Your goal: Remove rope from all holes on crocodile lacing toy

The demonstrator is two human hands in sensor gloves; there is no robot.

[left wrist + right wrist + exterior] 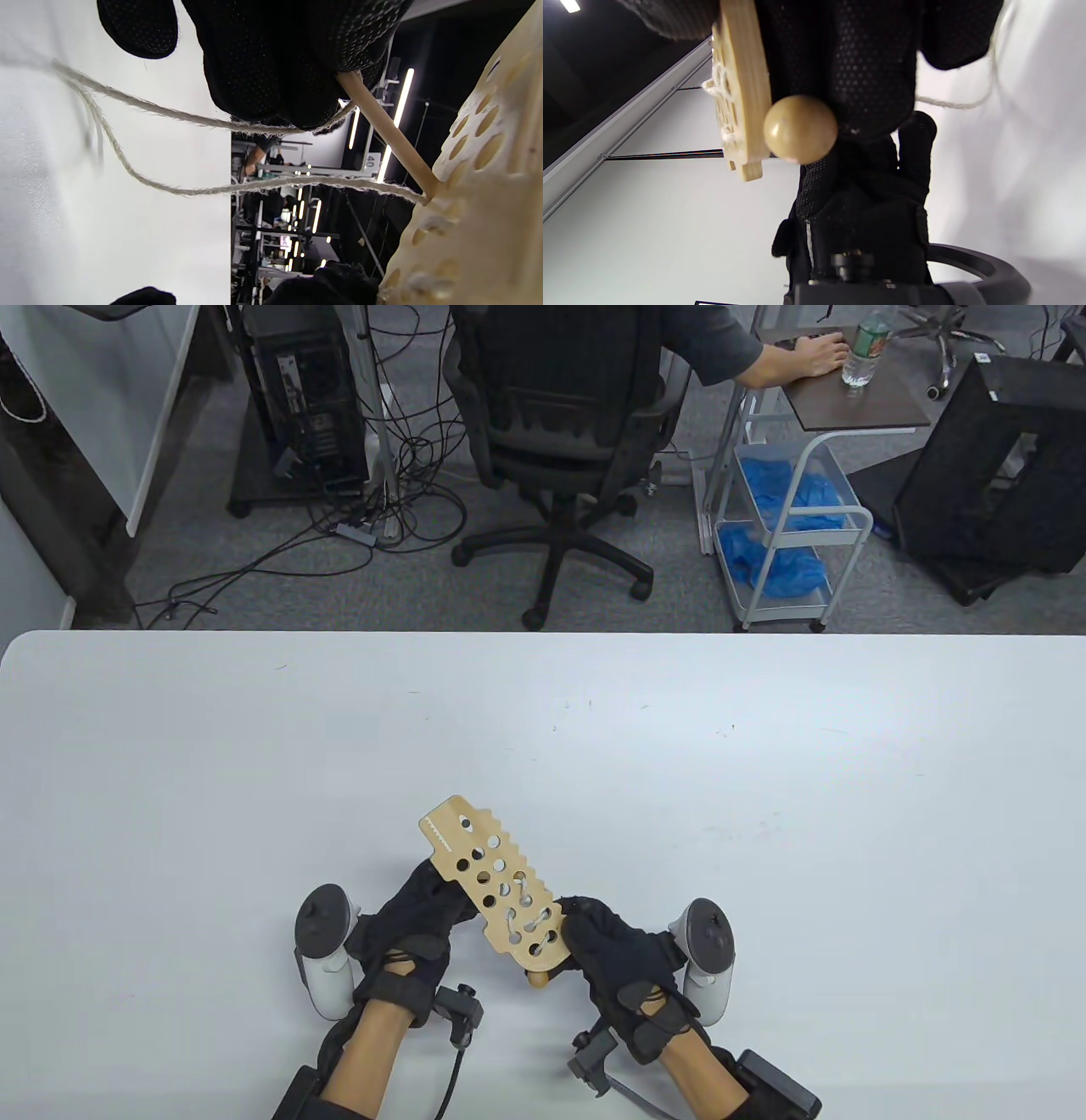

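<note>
Both hands are holding the toy (496, 882) up near the table's (764, 814) front edge. The right hand (624, 959) is gripping its laced end. The left hand (416, 920) is pinching the stick (388, 131) tied to the rope (169, 114).

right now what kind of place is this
Most likely an office or lab set up for recording: a white table for the work, a black computer tower with cables trailing over grey carpet, an office chair, and a wire cart holding blue gloves.
</note>
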